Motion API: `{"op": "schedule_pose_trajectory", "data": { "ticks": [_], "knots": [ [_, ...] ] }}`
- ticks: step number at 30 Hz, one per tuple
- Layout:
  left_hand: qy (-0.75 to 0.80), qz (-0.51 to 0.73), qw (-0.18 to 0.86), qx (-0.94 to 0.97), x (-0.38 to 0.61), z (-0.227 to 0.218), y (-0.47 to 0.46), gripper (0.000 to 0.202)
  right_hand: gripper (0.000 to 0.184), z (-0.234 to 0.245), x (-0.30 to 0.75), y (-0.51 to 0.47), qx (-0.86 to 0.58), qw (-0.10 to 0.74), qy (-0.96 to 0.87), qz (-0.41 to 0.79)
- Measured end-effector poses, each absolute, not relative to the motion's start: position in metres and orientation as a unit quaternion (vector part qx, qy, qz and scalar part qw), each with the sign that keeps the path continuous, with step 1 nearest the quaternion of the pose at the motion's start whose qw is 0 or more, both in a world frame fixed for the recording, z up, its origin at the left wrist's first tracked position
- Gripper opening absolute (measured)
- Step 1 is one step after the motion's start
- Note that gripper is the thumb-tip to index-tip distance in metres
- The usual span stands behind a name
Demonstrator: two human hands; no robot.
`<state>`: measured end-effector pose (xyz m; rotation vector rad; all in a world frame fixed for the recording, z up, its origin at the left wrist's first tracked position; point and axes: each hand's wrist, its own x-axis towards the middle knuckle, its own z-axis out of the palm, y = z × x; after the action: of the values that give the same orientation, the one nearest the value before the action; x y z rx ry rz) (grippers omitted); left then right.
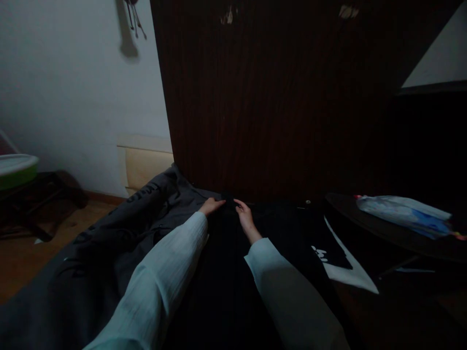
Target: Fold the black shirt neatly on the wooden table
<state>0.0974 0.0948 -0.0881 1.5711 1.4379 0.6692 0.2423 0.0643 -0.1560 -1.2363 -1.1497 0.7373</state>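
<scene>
A black garment (222, 277) lies stretched out in front of me, its details lost in the dim light. At its far end my left hand (210, 206) pinches the edge of the cloth. My right hand (245, 218) holds the same edge a short way to the right, thumb and forefinger closed at the fabric. A small dark fold of the cloth shows between both sets of fingertips. Left of my left arm is a rumpled dark grey cloth (120, 257) with black lettering.
A dark wooden panel (270, 107) rises just beyond my hands. On the right, a bag in blue and white plastic (404, 214) lies on a dark rounded surface, above a white sheet (350, 274). A green and white basin (18, 171) stands on a low stool at far left.
</scene>
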Motion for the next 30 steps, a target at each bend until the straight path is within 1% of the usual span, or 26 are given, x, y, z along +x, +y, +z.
{"op": "schedule_pose_trajectory", "data": {
  "ticks": [4, 7, 9, 12, 16, 19, 22, 25, 27, 29, 30],
  "knots": [
    [0.568, 0.313, 0.454, 0.612, 0.105, -0.101, 0.103, 0.031, 0.039, -0.157, 0.244, 0.064, -0.532, 0.597, -0.493, 0.343],
    [0.552, 0.367, 0.453, 0.596, 0.108, -0.115, 0.104, 0.045, 0.040, -0.156, 0.243, 0.063, -0.520, 0.597, -0.491, 0.365],
    [0.531, 0.391, 0.470, 0.586, 0.110, -0.121, 0.105, 0.049, 0.040, -0.154, 0.242, 0.062, -0.510, 0.600, -0.490, 0.374],
    [0.495, 0.411, 0.506, 0.574, 0.114, -0.125, 0.104, 0.046, 0.039, -0.153, 0.240, 0.061, -0.501, 0.606, -0.481, 0.388],
    [0.422, 0.454, 0.592, 0.515, 0.117, -0.124, 0.102, 0.037, 0.039, -0.154, 0.240, 0.061, -0.491, 0.617, -0.467, 0.400],
    [0.399, 0.474, 0.628, 0.471, 0.115, -0.126, 0.104, 0.037, 0.040, -0.156, 0.240, 0.061, -0.484, 0.623, -0.458, 0.410],
    [0.407, 0.481, 0.626, 0.460, 0.114, -0.130, 0.106, 0.046, 0.042, -0.157, 0.240, 0.061, -0.489, 0.620, -0.455, 0.411],
    [0.401, 0.479, 0.619, 0.476, 0.114, -0.131, 0.106, 0.064, 0.045, -0.156, 0.239, 0.062, -0.498, 0.608, -0.470, 0.402],
    [0.377, 0.488, 0.591, 0.521, 0.114, -0.130, 0.105, 0.075, 0.048, -0.156, 0.239, 0.062, -0.510, 0.597, -0.483, 0.389],
    [0.351, 0.510, 0.535, 0.574, 0.113, -0.129, 0.105, 0.076, 0.051, -0.156, 0.239, 0.062, -0.525, 0.580, -0.494, 0.378],
    [0.345, 0.515, 0.508, 0.598, 0.112, -0.129, 0.105, 0.072, 0.052, -0.156, 0.239, 0.062, -0.532, 0.572, -0.498, 0.376]
  ]
}}
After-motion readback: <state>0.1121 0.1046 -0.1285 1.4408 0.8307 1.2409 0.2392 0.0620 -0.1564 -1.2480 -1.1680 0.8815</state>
